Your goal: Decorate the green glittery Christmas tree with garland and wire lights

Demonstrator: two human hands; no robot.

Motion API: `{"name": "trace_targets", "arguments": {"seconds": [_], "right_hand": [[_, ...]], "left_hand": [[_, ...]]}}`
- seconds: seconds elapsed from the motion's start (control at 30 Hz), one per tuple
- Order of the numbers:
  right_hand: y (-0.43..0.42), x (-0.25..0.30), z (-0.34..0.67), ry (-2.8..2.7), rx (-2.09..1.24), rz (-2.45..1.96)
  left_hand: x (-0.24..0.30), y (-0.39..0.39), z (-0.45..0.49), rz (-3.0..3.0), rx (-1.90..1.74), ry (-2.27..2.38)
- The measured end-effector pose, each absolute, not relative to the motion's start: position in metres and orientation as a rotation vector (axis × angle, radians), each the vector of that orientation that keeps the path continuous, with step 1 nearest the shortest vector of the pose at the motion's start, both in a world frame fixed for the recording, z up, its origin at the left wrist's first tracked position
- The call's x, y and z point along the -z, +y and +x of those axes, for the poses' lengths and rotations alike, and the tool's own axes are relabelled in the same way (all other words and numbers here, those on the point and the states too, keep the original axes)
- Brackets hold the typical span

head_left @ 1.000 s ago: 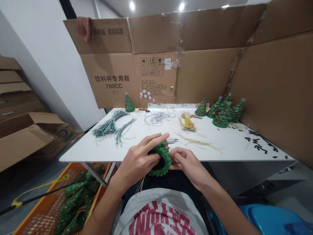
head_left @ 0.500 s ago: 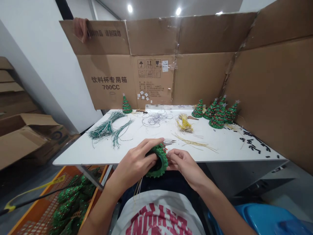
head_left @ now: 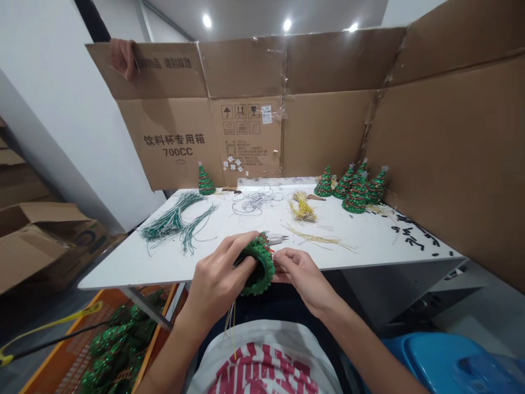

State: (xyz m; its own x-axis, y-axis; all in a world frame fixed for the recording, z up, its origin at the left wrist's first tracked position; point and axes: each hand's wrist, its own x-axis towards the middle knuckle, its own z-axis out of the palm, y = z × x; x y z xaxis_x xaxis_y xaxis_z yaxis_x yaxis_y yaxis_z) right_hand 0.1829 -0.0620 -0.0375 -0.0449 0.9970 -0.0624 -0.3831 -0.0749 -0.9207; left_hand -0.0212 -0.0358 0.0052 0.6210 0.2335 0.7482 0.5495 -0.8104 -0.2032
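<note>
My left hand point(head_left: 223, 268) is closed round a small green Christmas tree point(head_left: 267, 269), thumb inside its hollow base, which is turned towards me. Red bits show along the tree's upper right side. There my right hand point(head_left: 301, 276) pinches close against the rim; what its fingertips hold is too small to make out. A few thin pale strands point(head_left: 231, 317) hang below my left hand. Just behind the tree a silver pen-like tool point(head_left: 278, 239) with a dark tip lies on the white table point(head_left: 254, 224).
Green wires point(head_left: 174, 221), tangled purple thread point(head_left: 256, 201) and yellow strands point(head_left: 303, 208) lie on the table. Several finished-looking trees point(head_left: 356, 191) stand back right, near scattered black pieces point(head_left: 410, 238). Cardboard point(head_left: 324, 131) walls the back. Below left is an orange crate point(head_left: 65, 361); a blue stool-like object point(head_left: 430, 361) is low right.
The view has shifted slightly, so the table and its contents appear further left. Both hands keep nearly the same hold at the tree, which has turned a little.
</note>
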Motion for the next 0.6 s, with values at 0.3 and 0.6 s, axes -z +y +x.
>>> {"name": "trace_targets", "arguments": {"seconds": [0.3, 0.6], "right_hand": [[-0.0555, 0.0409, 0.1856, -0.887, -1.468, -0.938], [-0.0554, 0.0372, 0.1879, -0.917, -1.476, -0.935]], "left_hand": [[-0.0049, -0.0321, -0.0164, -2.505, 0.861, -0.627], [-0.0037, -0.0299, -0.0182, -2.530, 0.878, -0.614]]}}
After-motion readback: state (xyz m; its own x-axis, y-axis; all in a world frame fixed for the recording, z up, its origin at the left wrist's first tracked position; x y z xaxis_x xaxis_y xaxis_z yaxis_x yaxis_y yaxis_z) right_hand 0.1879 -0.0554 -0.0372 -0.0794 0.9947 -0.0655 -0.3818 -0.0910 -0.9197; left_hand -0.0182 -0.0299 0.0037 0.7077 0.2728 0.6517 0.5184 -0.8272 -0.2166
